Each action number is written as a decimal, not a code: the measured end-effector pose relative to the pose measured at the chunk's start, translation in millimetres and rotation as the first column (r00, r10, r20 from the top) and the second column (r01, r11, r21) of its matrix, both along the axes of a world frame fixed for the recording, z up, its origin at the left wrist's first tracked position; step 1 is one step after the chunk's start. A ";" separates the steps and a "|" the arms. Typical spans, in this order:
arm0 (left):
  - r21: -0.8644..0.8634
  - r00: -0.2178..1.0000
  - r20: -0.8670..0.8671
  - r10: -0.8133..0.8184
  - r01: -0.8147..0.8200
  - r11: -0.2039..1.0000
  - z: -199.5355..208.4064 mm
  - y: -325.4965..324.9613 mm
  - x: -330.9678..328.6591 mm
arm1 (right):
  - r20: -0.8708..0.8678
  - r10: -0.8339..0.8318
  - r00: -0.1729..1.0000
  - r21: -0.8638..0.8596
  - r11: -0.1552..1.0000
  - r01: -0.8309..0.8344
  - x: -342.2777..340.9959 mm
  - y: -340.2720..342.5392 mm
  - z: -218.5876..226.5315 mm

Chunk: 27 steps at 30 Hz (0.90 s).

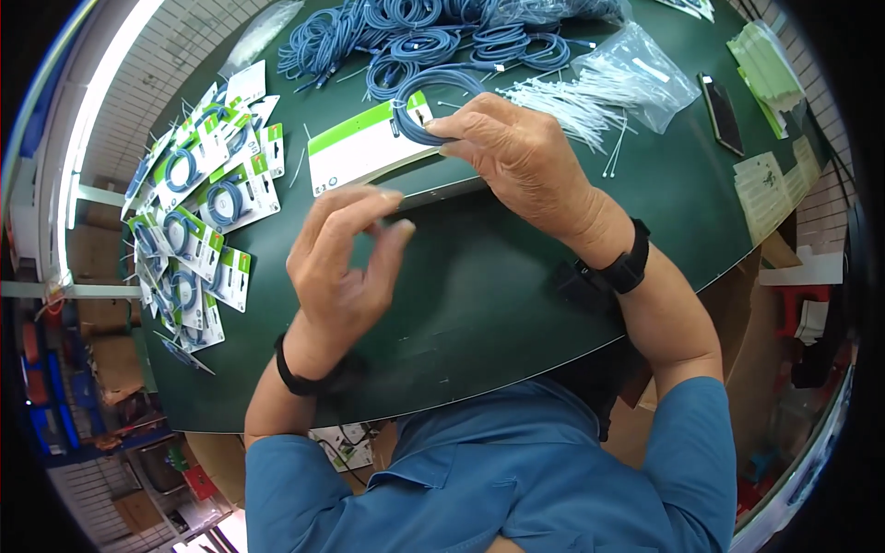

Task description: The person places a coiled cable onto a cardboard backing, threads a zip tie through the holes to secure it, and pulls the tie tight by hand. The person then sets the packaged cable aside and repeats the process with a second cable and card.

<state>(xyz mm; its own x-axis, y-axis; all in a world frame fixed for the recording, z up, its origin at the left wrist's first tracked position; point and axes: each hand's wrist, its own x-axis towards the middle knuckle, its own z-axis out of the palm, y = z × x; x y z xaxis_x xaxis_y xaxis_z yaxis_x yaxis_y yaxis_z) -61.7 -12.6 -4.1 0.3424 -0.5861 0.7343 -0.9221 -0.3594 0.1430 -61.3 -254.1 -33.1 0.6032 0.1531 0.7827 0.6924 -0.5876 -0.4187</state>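
Note:
My right hand (516, 152) pinches a coiled blue-grey cable (403, 120) between thumb and fingers, holding it over a stack of white and green cardboard cards (355, 155). Just in front of the stack, my left hand (341, 253) is raised with its fingers curved and the thumb apart from them; no object shows in it. Its fingertips are slightly blurred. White cable ties (576, 106) lie in a loose bundle beyond my right hand, partly under a clear plastic bag (650, 78).
Many coiled cables (419, 46) are heaped at the far edge. Carded cables (224, 203) pile up on the left of the dark green table (461, 313). A phone (721, 112), green cards (767, 69) and a paper sheet (765, 194) lie at the right.

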 end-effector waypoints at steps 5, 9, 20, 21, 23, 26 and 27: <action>-0.419 -0.153 -0.874 -0.461 -0.246 0.874 -14.6 6.2 -39.6 | 0.059 0.130 0.990 -0.013 0.991 -0.130 -2.7 6.9 -1.5; -0.434 -0.499 -0.524 -0.690 -0.540 0.721 -20.6 3.5 -39.6 | 0.103 0.227 0.968 -0.118 0.970 -0.215 -10.5 14.1 5.4; -0.579 -0.198 -0.694 -0.692 -0.419 0.700 -22.0 -9.1 -33.7 | -0.118 0.247 0.962 -0.101 0.960 -0.259 -21.4 11.7 34.8; -0.592 -0.137 -0.721 -0.679 -0.389 0.706 -21.3 -13.3 -30.7 | -0.101 0.222 0.970 -0.133 0.963 -0.235 -21.0 10.4 36.1; -0.608 -0.012 -0.763 -0.647 -0.327 0.723 -19.9 -20.3 -24.7 | -0.111 0.198 0.974 -0.143 0.967 -0.213 -20.1 6.9 35.1; -0.582 0.039 -0.801 -0.598 -0.287 0.761 -21.5 -25.8 -16.5 | -0.143 0.156 0.977 -0.148 0.973 -0.177 -17.2 1.6 27.8; -0.565 0.065 -0.818 -0.571 -0.275 0.778 -22.6 -27.7 -14.1 | -0.132 0.166 0.977 -0.116 0.976 -0.182 -14.2 0.2 24.2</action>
